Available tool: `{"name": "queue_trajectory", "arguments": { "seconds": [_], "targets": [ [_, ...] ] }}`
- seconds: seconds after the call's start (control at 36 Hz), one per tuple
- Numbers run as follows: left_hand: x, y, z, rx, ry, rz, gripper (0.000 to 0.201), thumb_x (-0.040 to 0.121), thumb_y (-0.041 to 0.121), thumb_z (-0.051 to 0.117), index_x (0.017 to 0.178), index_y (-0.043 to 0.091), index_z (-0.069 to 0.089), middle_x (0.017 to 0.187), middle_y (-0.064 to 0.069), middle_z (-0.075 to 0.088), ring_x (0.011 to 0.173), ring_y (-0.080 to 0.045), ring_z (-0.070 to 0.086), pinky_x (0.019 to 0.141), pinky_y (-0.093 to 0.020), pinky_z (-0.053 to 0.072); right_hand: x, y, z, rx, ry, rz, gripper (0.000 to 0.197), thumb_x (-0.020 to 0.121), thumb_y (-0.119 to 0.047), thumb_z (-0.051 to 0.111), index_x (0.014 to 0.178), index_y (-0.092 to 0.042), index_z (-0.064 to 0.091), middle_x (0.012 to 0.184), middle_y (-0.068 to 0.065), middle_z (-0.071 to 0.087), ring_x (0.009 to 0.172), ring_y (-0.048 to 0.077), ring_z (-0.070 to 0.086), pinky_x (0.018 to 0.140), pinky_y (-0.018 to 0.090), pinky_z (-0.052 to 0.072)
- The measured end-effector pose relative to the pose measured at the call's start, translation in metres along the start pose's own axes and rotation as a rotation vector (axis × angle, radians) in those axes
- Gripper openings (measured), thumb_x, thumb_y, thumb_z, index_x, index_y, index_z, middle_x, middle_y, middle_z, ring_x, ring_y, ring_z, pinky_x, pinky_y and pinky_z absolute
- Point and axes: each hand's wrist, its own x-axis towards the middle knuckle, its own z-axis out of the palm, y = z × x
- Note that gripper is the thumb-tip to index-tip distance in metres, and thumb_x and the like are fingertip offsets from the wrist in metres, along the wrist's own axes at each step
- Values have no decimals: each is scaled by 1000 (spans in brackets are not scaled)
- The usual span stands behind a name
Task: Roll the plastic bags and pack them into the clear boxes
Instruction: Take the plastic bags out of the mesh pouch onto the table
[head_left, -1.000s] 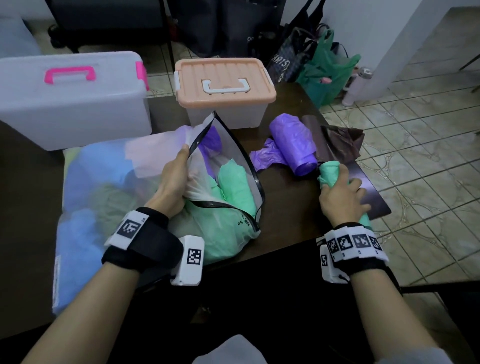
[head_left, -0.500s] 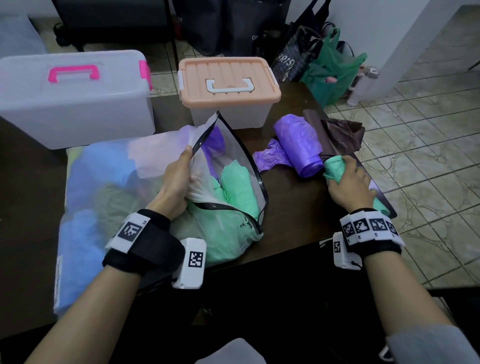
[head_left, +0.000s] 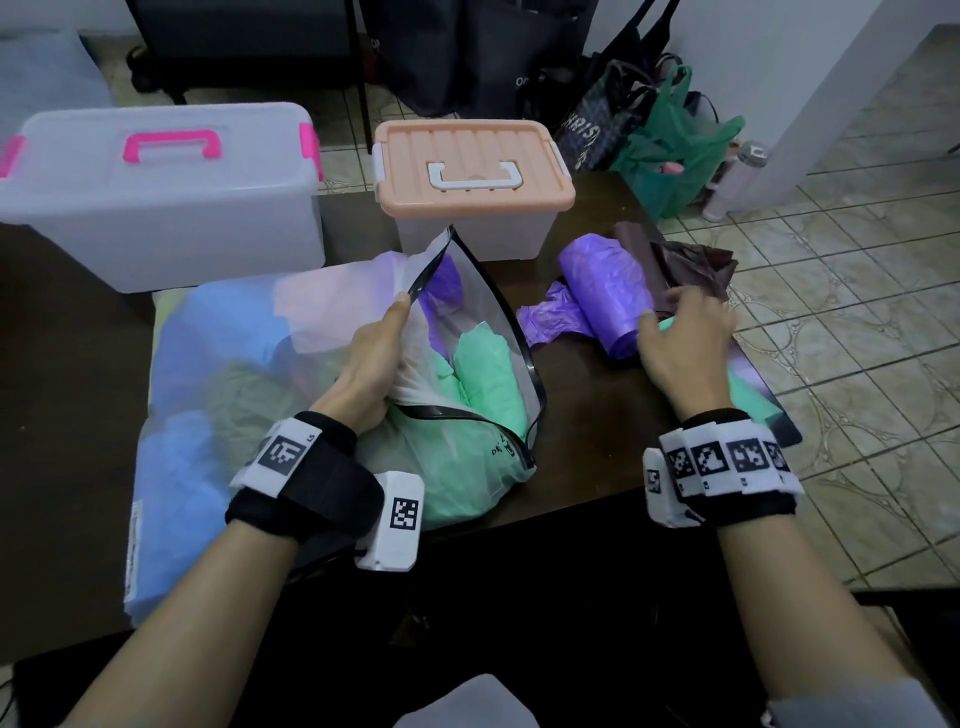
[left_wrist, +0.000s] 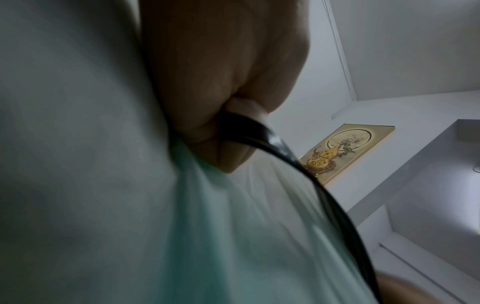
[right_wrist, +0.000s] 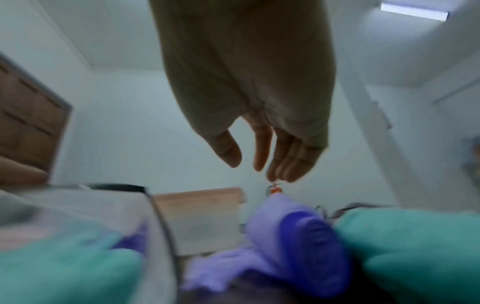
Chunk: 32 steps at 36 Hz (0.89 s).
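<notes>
My left hand (head_left: 374, 358) pinches the black rim (left_wrist: 272, 144) of a clear zip bag (head_left: 483, 312) and holds its mouth up. Green rolled bags (head_left: 488, 374) lie inside the mouth. My right hand (head_left: 680, 343) hovers with straight, spread fingers (right_wrist: 259, 148) over a green roll (head_left: 748, 389) on the table, its thumb beside a purple roll (head_left: 608, 291). A brown bag (head_left: 685, 260) lies behind them. Two lidded clear boxes stand at the back: one with a pink handle (head_left: 156, 197) and one with a peach lid (head_left: 467, 171).
The zip bag's bulk (head_left: 208, 389) fills the table's left side with blue and green plastic. The table's right edge (head_left: 779, 415) runs just past the green roll. On the tiled floor beyond stand a green bag (head_left: 675, 156), dark bags and a bottle (head_left: 737, 176).
My right hand has let go of the green roll, opened its fingers and moved forward toward the purple roll. The left hand keeps its hold on the bag rim.
</notes>
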Motion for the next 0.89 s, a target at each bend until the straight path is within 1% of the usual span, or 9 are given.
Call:
{"name": "queue_trajectory", "arguments": {
  "seconds": [0.11,0.22,0.39,0.5,0.56,0.61,0.67,0.78,0.89],
  "targets": [
    [-4,1,1,60,-3,20,40,98,47,37,78,16,51,86,-7,44,76,-17,40,60,-26,31,-28,-44,15,279,-205,-98,24,91,-20,55,112,-9,60,101,6,63,92,17,56,78,21,36],
    [-7,1,0,91,37,51,40,99,45,37,80,13,53,66,1,40,60,-14,37,54,-24,30,-49,-72,41,222,-612,-31,50,89,-39,58,128,-9,49,123,6,57,112,20,54,89,26,41],
    [-9,1,-2,67,37,46,41,98,46,37,85,12,55,66,2,44,59,-13,41,55,-24,32,-53,-85,54,56,-739,35,78,89,-48,56,138,7,31,138,21,41,127,32,43,97,30,37],
    [-10,2,-3,67,40,39,43,98,48,36,93,10,57,73,2,49,68,-14,45,62,-25,35,-47,-84,62,133,-738,87,45,81,-36,70,110,-5,57,115,12,60,105,26,58,78,27,42],
    [-11,2,-3,61,34,28,43,98,48,36,101,10,56,77,2,53,72,-13,48,65,-24,37,-44,-80,66,281,-725,173,39,72,-34,77,95,-10,58,101,5,62,92,20,61,71,25,45],
    [-13,3,-3,55,24,28,41,98,48,36,100,12,55,81,2,55,76,-14,50,66,-24,38,-41,-78,67,426,-710,274,53,64,-36,80,101,-2,61,99,5,66,83,17,64,60,23,49],
    [-14,4,-2,40,6,29,40,98,47,36,91,12,55,82,-3,50,77,-18,46,66,-28,35,-40,-77,64,554,-682,308,45,74,-29,73,107,-1,63,94,9,68,71,16,63,44,17,44],
    [-16,6,-2,48,4,31,39,99,44,36,79,15,51,70,2,38,61,-12,36,56,-24,30,-33,-74,49,856,-496,326,20,86,-15,60,102,-4,62,95,9,68,84,20,65,73,30,53],
    [-17,6,-2,32,-3,52,37,100,43,36,83,14,53,68,4,42,57,-9,39,50,-19,32,-20,-63,28,874,-303,230,12,81,-20,63,91,-13,63,92,6,67,87,21,65,81,39,54]
  ]
}}
